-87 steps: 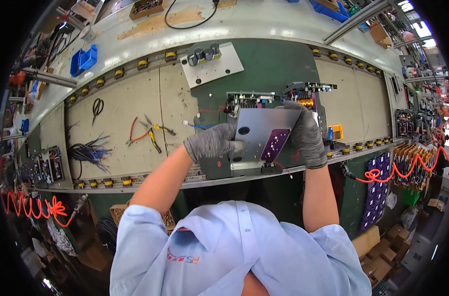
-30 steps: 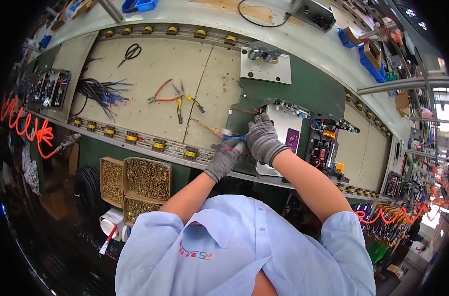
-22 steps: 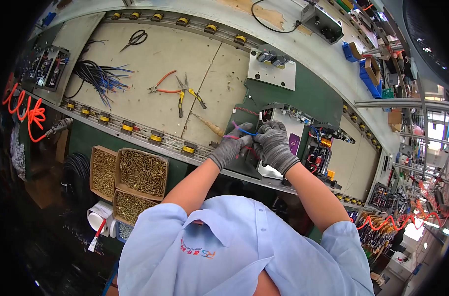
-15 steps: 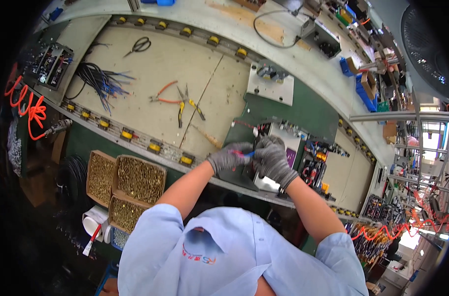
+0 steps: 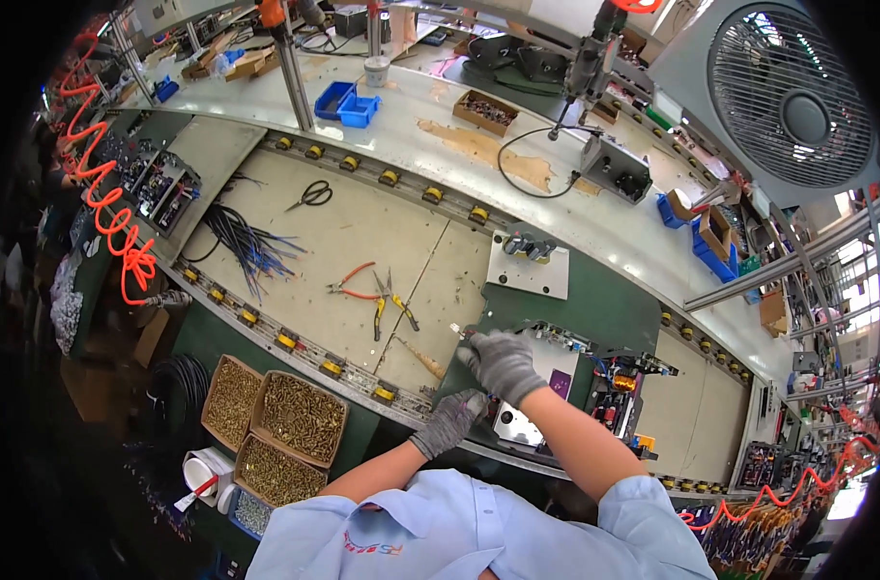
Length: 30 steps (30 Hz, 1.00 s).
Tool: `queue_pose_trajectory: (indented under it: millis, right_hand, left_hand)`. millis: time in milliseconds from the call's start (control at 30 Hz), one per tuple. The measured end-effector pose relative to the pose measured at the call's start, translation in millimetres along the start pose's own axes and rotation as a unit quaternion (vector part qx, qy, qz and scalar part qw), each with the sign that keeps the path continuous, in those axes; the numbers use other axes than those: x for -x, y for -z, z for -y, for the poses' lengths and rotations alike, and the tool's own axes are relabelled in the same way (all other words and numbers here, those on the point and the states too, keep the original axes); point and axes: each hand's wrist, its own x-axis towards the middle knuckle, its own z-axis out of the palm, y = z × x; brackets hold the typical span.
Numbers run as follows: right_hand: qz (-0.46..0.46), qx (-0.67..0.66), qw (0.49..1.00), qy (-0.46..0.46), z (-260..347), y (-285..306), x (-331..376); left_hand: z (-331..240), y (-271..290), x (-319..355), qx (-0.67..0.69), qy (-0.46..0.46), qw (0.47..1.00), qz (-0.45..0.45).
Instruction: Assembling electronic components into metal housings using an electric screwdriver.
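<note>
Both my hands wear grey gloves and work at a metal-plate assembly (image 5: 553,361) on the green mat. My right hand (image 5: 507,365) is over its left side, fingers bent and drawn together; what they grip is hidden. Just beyond those fingertips shows a small white connector (image 5: 456,330). Lower and to the left, my left hand (image 5: 454,421) is closed near the assembly's front corner, with its fingertips pressed together. I cannot make out what is between them. A circuit assembly with an orange-wound coil (image 5: 623,383) stands right of the plate.
Pliers with red handles (image 5: 355,277), yellow-handled pliers (image 5: 383,302), scissors (image 5: 311,195) and a bundle of dark wires (image 5: 242,240) lie left on the bench. Boxes of brass parts (image 5: 300,418) stand front left. Behind the mat sits a white mounting plate (image 5: 527,271); a large fan (image 5: 793,101) is far right.
The view has shifted, showing more of the far bench. My hands have drawn apart, the left toward the front edge, the right across the assembly's left side. The blue piece between them no longer shows.
</note>
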Motion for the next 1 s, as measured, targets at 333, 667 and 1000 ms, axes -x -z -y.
queue_pose_trajectory:
  millis: [333, 667, 1000]
  right_hand:
    - [-0.176, -0.318, 0.93, -0.049, -52, -58, 65]
    - [-0.1, -0.087, 0.99, -0.054, -37, -76, 91]
    - [-0.117, -0.172, 0.978, -0.033, -53, -81, 108]
  left_hand:
    - [-38, 8, -47, -0.093, 0.048, 0.983, 0.152]
    - [-58, 5, -38, -0.23, 0.001, 0.954, 0.193]
    - [-32, 27, -43, -0.16, -0.007, 0.968, 0.194]
